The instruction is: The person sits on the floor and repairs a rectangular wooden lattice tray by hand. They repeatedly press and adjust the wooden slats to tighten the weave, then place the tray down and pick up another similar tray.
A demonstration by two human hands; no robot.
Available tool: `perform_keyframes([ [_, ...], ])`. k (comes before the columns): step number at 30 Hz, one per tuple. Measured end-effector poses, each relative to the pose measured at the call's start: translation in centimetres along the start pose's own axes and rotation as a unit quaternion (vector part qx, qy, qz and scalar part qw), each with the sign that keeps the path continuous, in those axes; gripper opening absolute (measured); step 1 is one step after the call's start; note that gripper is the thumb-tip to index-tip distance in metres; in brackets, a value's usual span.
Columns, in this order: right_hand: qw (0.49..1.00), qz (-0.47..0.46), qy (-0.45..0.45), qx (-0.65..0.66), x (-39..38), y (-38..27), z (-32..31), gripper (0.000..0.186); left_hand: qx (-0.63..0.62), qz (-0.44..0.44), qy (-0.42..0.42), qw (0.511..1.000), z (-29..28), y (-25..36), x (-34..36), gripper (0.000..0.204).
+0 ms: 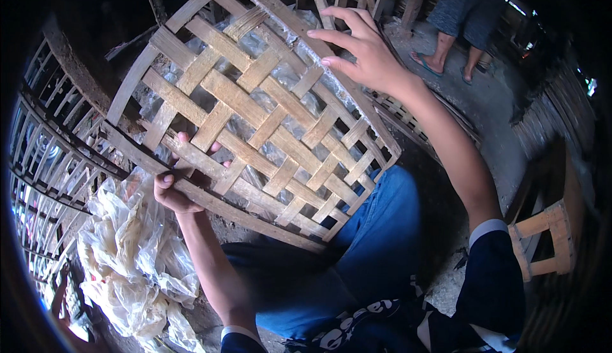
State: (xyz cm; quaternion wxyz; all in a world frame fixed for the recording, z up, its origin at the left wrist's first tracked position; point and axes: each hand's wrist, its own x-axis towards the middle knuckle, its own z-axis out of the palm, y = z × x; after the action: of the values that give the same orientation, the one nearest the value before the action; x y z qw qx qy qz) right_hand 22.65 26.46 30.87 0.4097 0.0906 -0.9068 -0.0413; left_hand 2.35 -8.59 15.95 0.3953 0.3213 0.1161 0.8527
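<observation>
A woven bamboo panel [224,93] with a flat wooden rim is tilted in front of me, above my legs in blue trousers. Its wide strips cross in an open lattice, with gaps between them. My left hand [173,195] grips the lower left rim, thumb on the near side and fingertips showing through the lattice. Beside the upper right rim, my right hand [366,50] has its fingers spread and holds nothing. Whether its fingertips touch the rim is hard to tell. Whitish residue runs along that rim.
Crumpled clear plastic bags [137,244] are heaped at the lower left, near a slatted bamboo structure [44,181]. A small wooden stool [542,271] stands at right. Another person's legs [444,50] in sandals are at the upper right. More woven pieces [408,118] lie behind the panel.
</observation>
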Motion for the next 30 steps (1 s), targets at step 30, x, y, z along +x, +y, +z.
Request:
perform_keyframes([
  [30,0.983,-0.153,0.058,-0.079,4.3,0.6,1.9,0.008,0.017,0.004,-0.091,0.996,0.8,-0.3,0.6,0.083],
])
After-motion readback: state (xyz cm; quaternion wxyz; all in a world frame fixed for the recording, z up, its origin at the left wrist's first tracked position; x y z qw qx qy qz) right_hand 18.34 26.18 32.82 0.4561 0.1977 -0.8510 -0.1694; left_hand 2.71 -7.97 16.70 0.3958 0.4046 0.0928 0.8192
